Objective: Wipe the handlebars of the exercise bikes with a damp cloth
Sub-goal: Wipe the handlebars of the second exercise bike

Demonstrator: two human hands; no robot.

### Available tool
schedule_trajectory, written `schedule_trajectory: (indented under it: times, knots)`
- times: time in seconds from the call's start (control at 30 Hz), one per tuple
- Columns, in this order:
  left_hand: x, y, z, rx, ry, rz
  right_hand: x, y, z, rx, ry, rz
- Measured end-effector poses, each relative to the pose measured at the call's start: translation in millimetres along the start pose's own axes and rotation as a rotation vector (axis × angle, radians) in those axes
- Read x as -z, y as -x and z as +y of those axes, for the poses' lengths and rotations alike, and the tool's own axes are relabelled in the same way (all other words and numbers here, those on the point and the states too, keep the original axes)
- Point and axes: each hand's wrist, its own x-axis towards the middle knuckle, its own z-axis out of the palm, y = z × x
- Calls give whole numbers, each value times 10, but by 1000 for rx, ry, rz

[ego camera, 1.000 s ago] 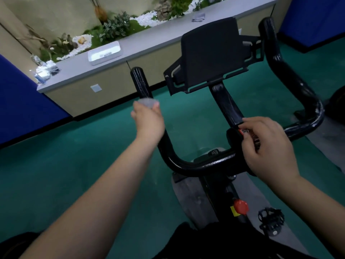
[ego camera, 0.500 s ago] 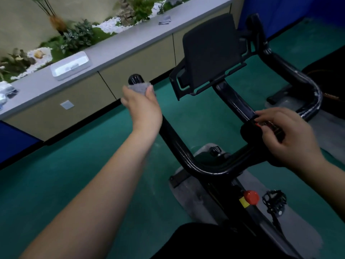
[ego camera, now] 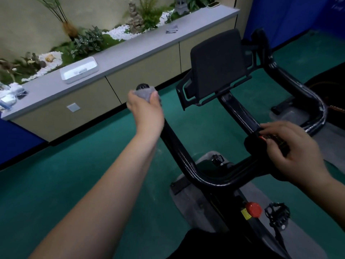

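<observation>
My left hand (ego camera: 144,111) clenches the damp grey cloth (ego camera: 143,94) round the glossy black tubular handlebar (ego camera: 179,154), just below its tip. The bar's long axis runs back down toward me. My right hand (ego camera: 291,150) grips the centre.

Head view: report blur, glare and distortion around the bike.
Head view: wide-angle bending curves the counter; soft motion blur smears the left hand gripping the cloth; faint glare streaks the handlebar; right hand reasonably sharp.

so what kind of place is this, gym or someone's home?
Likely a gym or fitness studio rather than a home: an exercise bike stands on green sports flooring, with blue padded walls. A long counter with a decorative plant bed looks commercial.
</observation>
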Motion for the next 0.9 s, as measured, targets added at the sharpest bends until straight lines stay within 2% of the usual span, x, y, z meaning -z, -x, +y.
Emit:
schedule_trajectory:
  times: [0.2,0.3,0.47,0.53,0.63,0.73,0.9]
  knots:
    - [95,-173,75,-115,45,0,-3,8,48,10,-17,-8]
    - [88,56,-84,-70,55,48,3,17,64,6,-17,-14]
    - [211,556,-384,93,-42,-164,1,11,93,5,-20,-30]
    - [362,707,-408,85,-145,-165,0,16,95,5,-19,-31]
    - [588,802,-215,-138,-236,-9,8,20,92,17,-28,-27]
    - [649,689,22,-433,-377,28,2,24,105,25,-36,-29]
    - [485,393,-122,-598,-812,-245,1,29,133,43,-50,-20]
